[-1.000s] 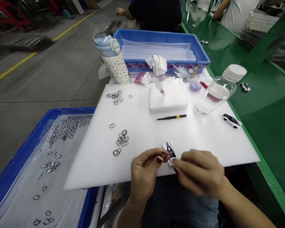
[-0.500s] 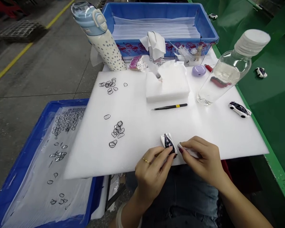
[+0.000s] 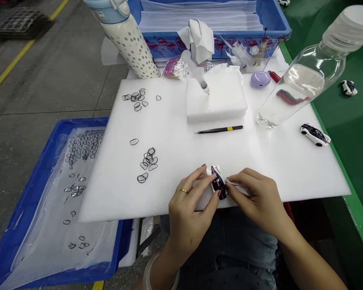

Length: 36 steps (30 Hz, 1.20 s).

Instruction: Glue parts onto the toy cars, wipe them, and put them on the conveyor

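Note:
A small white and dark toy car point(image 3: 218, 181) rests near the front edge of the white foam sheet point(image 3: 175, 153). My left hand point(image 3: 193, 197) steadies it, thumb at the near end and fingers over its left side and top. Pinched in my right hand point(image 3: 257, 193) is a folded white cloth point(image 3: 243, 187), or perhaps a tissue; its tip meets the car's right side. Beyond the hands lie black tweezers point(image 3: 219, 129) with a yellow band. To the left, thin black rings point(image 3: 149, 159) sit in loose clusters.
A syringe point(image 3: 196, 72) leans on a white foam block point(image 3: 216, 106). A clear bottle point(image 3: 302, 80) stands right, near another toy car point(image 3: 315, 134). A dotted flask point(image 3: 130, 44) and a blue bin point(image 3: 214, 40) are at the back. A blue tray point(image 3: 53, 157) with more rings sits lower left.
My left fingers have spread and shifted along the car's left side. The white cloth in my right hand has come against the car. The whole view has shifted slightly.

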Each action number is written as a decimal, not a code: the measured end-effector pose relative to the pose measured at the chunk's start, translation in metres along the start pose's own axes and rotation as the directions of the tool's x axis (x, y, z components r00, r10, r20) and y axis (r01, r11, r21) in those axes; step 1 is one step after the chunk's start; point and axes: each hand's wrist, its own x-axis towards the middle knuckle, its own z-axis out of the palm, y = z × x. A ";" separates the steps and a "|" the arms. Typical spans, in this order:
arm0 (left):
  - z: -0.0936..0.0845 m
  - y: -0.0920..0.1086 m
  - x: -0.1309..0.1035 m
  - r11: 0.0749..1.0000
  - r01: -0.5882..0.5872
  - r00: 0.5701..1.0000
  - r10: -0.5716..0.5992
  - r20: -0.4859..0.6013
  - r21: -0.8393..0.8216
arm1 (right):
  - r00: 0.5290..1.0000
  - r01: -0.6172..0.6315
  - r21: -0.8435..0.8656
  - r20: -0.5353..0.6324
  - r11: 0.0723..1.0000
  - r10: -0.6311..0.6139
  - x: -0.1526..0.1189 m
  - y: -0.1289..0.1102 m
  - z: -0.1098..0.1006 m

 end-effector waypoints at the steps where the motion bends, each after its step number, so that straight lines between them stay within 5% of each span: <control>1: 0.000 0.000 0.000 1.000 -0.002 1.000 0.002 -0.002 0.005 | 1.000 0.000 -0.003 -0.001 1.000 0.000 0.000 0.000 0.000; 16: -0.007 -0.001 0.004 0.999 0.051 0.997 -0.051 0.051 0.002 | 1.000 -0.006 -0.047 -0.003 0.999 0.005 0.005 -0.002 -0.002; 19: -0.018 -0.009 0.018 1.000 -0.008 0.970 0.014 0.244 -0.027 | 1.000 0.014 0.041 0.013 0.999 -0.015 0.004 0.001 -0.012; 22: -0.024 -0.018 0.033 0.973 -0.201 0.853 0.232 0.468 -0.116 | 0.979 0.057 0.045 -0.200 0.997 -0.047 -0.006 0.004 -0.017; 24: -0.022 -0.023 0.039 0.957 -0.248 0.844 0.290 0.451 -0.152 | 0.937 0.125 -0.060 -0.321 0.990 -0.137 -0.015 0.005 -0.014; 28: -0.014 -0.027 0.038 0.966 -0.216 0.927 0.248 0.282 -0.142 | 0.905 0.267 -0.242 -0.268 0.933 -0.329 -0.024 0.003 -0.001; 36: -0.017 -0.028 0.035 0.961 -0.213 0.918 0.259 0.301 -0.177 | 0.882 0.250 -0.482 -0.245 0.840 -0.403 -0.018 -0.006 0.027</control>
